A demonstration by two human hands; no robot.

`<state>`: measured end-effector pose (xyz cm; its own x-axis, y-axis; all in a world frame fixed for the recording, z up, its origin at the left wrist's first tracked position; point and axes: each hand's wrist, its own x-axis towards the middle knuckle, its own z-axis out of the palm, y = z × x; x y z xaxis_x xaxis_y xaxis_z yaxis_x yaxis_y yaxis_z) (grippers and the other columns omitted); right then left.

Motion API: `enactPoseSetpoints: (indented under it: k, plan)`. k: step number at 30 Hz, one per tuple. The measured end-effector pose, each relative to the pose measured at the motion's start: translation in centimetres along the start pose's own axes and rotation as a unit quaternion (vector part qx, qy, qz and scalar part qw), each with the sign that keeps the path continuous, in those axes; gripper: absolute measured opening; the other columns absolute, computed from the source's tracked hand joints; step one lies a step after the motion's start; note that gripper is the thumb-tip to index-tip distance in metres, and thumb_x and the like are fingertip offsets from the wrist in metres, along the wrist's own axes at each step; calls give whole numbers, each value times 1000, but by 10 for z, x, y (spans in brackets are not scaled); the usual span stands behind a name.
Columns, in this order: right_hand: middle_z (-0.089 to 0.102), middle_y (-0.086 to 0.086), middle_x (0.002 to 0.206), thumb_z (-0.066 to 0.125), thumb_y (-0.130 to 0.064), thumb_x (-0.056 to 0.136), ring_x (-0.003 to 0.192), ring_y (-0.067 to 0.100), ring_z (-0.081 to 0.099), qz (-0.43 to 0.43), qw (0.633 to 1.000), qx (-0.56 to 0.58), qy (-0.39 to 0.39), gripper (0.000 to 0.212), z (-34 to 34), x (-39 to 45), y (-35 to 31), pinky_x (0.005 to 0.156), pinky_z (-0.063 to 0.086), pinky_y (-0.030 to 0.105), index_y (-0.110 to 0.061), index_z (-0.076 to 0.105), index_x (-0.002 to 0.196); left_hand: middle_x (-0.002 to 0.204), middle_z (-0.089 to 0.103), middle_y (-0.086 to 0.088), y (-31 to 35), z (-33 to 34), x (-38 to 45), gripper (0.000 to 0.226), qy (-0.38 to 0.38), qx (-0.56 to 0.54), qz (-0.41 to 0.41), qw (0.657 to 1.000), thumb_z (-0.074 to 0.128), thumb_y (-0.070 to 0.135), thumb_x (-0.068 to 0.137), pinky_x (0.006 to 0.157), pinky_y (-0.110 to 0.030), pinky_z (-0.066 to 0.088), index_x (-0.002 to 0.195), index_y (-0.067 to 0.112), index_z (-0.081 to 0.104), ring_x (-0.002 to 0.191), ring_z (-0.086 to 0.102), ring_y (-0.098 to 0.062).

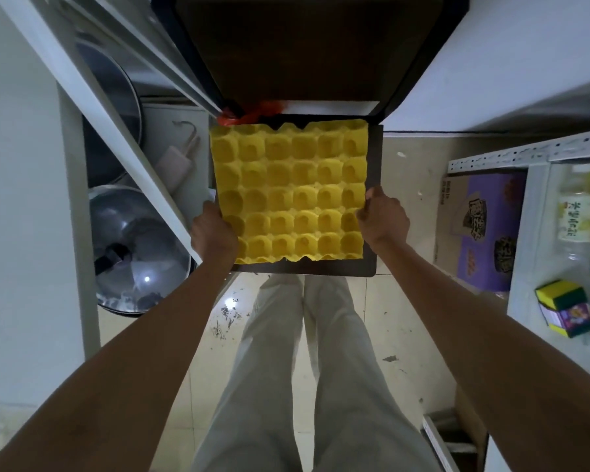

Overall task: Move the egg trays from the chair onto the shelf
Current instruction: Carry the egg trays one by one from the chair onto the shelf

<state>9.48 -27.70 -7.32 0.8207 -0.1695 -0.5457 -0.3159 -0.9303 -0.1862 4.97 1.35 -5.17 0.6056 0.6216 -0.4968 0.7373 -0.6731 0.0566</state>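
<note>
A yellow egg tray [288, 192], empty of eggs, lies over the dark brown seat of a chair [373, 155] straight ahead of me. My left hand [213, 233] grips the tray's near left edge, fingers curled under it. My right hand [382, 219] grips the near right edge with the thumb on top. I cannot tell whether more trays lie beneath the top one. The chair's tall dark back [304, 46] rises behind it.
A white shelf frame [92, 107] on the left holds metal lids [133, 247] and a rolling pin [179, 165]. Right: a white shelf [525, 233] with packets and a box [566, 313], and a purple carton [484, 229] on the floor. A red bag [249, 114] lies behind the tray.
</note>
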Motion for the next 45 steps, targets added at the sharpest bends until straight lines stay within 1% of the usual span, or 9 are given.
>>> enactPoseSetpoints:
  k: [7,11,19,25,28,33,37,40,45]
  plan:
    - [69,6,92,58,-22,89,77,31,63,71,990,118,39,24,-43,-66,40,64,50,37,-21,49,112,90,69,-13,30,-42,-34,21,27,-36,145,988,48,7,91,66,-41,53,106,13,61,83,67,-36]
    - [67,6,91,58,-24,84,82,34,66,141,965,196,98,31,-62,-147,87,71,57,47,-22,47,113,80,56,-2,61,-40,-75,13,20,-12,275,961,46,8,92,64,-34,39,97,13,57,77,57,-27]
    - [70,1,93,60,-20,84,81,32,68,311,863,323,234,35,-99,-332,161,69,57,45,-26,44,114,93,70,-12,113,-61,-233,15,-5,-72,441,895,54,18,92,69,-41,48,106,13,60,83,64,-35]
    - [63,-6,85,58,-13,85,77,25,64,354,765,438,312,34,-117,-473,196,63,53,41,-29,41,110,67,50,3,122,-92,-357,15,-52,-18,584,810,51,8,89,49,-28,25,96,20,44,58,45,-24]
    - [63,-1,91,57,-11,86,82,26,60,359,758,444,317,29,-128,-537,216,60,43,33,-19,50,113,72,55,-2,119,-113,-417,23,-86,9,628,773,48,6,89,59,-36,39,101,24,40,66,52,-29]
    - [68,9,114,56,-11,85,105,34,64,372,757,448,297,46,-151,-625,246,87,53,45,-17,52,130,78,62,-1,118,-136,-501,28,-168,7,668,725,50,5,89,63,-36,45,105,26,42,77,63,-28]
    - [68,9,126,59,-12,86,115,35,63,370,736,467,321,58,-169,-652,270,92,52,43,-22,48,142,92,64,3,138,-143,-552,30,-139,12,696,704,59,11,89,75,-43,54,109,27,43,82,61,-26]
    - [68,10,112,63,-15,86,95,30,61,405,713,466,334,51,-187,-647,299,80,49,38,-18,53,136,99,68,-1,169,-142,-583,35,-100,13,720,687,60,14,88,79,-45,56,118,27,47,91,66,-34]
    - [71,6,113,64,-15,82,102,30,65,419,694,477,340,45,-219,-614,348,88,56,46,-21,60,126,92,68,-2,249,-124,-618,30,-70,24,757,649,62,14,88,69,-38,48,112,24,48,92,68,-36]
